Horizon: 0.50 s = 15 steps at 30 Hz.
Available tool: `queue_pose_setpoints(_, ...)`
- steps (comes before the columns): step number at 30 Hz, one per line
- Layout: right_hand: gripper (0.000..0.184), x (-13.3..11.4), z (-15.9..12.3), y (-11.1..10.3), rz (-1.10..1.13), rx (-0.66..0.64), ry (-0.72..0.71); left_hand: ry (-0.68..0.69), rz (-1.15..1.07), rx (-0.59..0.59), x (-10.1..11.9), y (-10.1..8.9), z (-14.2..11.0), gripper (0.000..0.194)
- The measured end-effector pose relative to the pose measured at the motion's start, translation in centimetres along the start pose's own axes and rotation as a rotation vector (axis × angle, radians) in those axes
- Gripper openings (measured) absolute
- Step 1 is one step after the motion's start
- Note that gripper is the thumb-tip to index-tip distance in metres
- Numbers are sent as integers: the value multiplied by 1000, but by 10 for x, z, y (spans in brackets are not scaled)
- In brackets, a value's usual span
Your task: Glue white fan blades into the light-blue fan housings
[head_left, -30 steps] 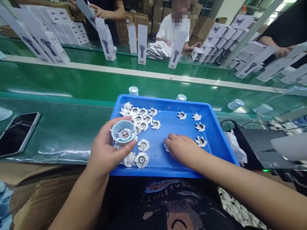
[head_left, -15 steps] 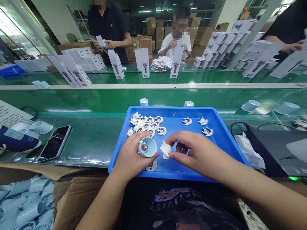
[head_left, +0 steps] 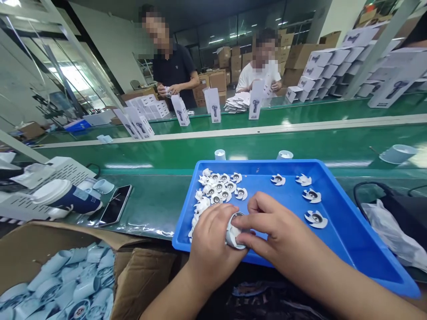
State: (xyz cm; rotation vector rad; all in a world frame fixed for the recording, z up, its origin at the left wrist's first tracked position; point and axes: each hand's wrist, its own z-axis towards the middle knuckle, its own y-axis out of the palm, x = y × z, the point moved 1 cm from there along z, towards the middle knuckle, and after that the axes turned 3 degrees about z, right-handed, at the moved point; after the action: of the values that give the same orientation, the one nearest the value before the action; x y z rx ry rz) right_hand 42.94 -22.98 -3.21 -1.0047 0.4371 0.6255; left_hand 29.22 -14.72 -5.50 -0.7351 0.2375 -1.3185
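My left hand (head_left: 213, 238) is wrapped around a light-blue round fan housing (head_left: 231, 235), its mouth turned toward my right. Inside that mouth sits a white fan blade (head_left: 235, 232), partly hidden by fingers. The thumb and fingers of my right hand (head_left: 267, 222) pinch the blade at the opening. Both hands are over the near edge of a blue tray (head_left: 260, 168). White fan blades (head_left: 218, 187) crowd the tray's left side, and several more blades (head_left: 315, 218) lie spread on its right.
Light-blue housings fill a cardboard box (head_left: 143, 275) at lower left. A phone (head_left: 116, 204) and a dark-blue cup (head_left: 71, 198) lie left of the tray. A plastic bag (head_left: 393, 231) is at right. Two people work behind white boxes (head_left: 255, 100) across the green conveyor (head_left: 167, 153).
My right hand has brought the white fan blade into the housing's mouth, where the two were apart before. The housing has turned in my left hand. The whole view has shifted left.
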Motion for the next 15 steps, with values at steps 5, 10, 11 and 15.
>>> queue_pose_setpoints(5,21,3,1,-4,49,-3,49,57,-15,-16,8,5,9,24)
queue_pose_setpoints(10,19,6,2,-17,144,-40,88,98,-66,-63,6,6,9,28)
queue_pose_setpoints(11,13,6,0,-23,177,-79,94,110,-76,-76,2,3,10,31)
queue_pose_setpoints(15,18,12,-28,-50,355,-188,114,42,71,-69,-38,-4,36,43)
